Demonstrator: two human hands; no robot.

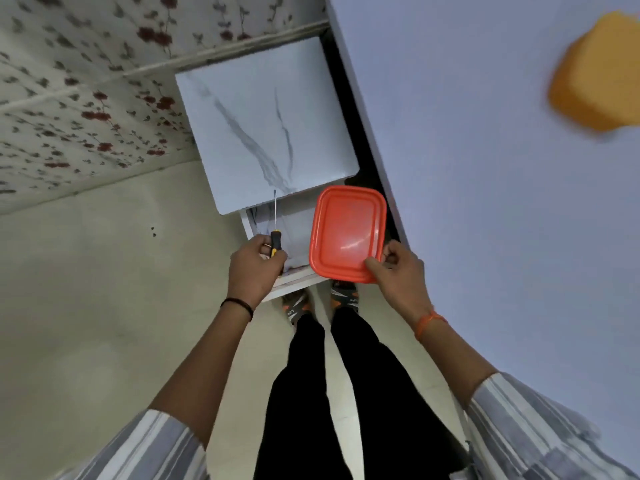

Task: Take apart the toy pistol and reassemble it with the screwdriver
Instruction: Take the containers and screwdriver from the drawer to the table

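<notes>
1. A pale table [485, 168] fills the right side, a blurred orange box [595, 77] on it.
2. A marble-patterned stand [263, 126] sits beside it.
3. The right hand [398, 271] pinches a red lid [346, 233] by its near corner.
4. The left hand [252, 268] has its grip curled round the screwdriver [275, 237], shaft pointing away.

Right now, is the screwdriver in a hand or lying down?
In a hand: the left hand grips the screwdriver by its handle, shaft pointing away.

No text, label, brand, number or sign is legible; small marks on the shoes [341, 299] are blurred.
</notes>
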